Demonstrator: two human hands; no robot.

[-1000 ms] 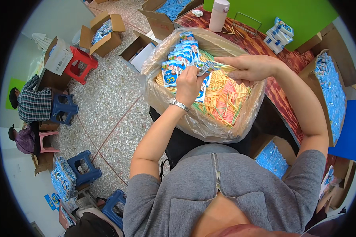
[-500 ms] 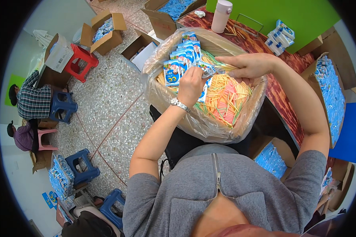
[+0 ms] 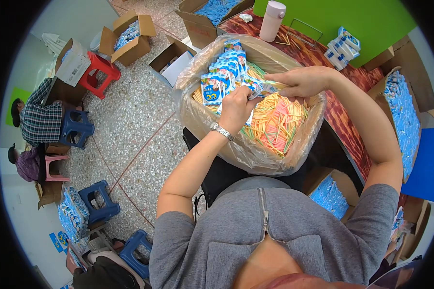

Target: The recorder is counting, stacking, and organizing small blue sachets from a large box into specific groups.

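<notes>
My left hand [image 3: 235,110], with a watch at the wrist, pinches a small blue-and-white packet [image 3: 256,86]. The packet points to the right, toward my right hand [image 3: 307,82]. That hand is closed with its fingertips at the packet's right end, around thin pale yellow-green sticks that run up to the packet's mouth; the fingers partly hide them. Below both hands is a box lined with clear plastic [image 3: 275,166]. Loose yellow, pink and green sticks [image 3: 282,120] fill it. Several more blue-and-white packets [image 3: 217,82] lie overlapping on its left side.
A red-patterned table [image 3: 357,77] on the right bears a pink flask [image 3: 272,21], a wire stand and stacked packets [image 3: 343,48]. Cartons of blue packets [image 3: 401,115] stand around. At left are two seated people [image 3: 41,115], blue stools [image 3: 99,204] and a red stool [image 3: 99,74].
The packet has swung right and more of it shows. My right fingers and the sticks now meet its open end, where there was a small gap before.
</notes>
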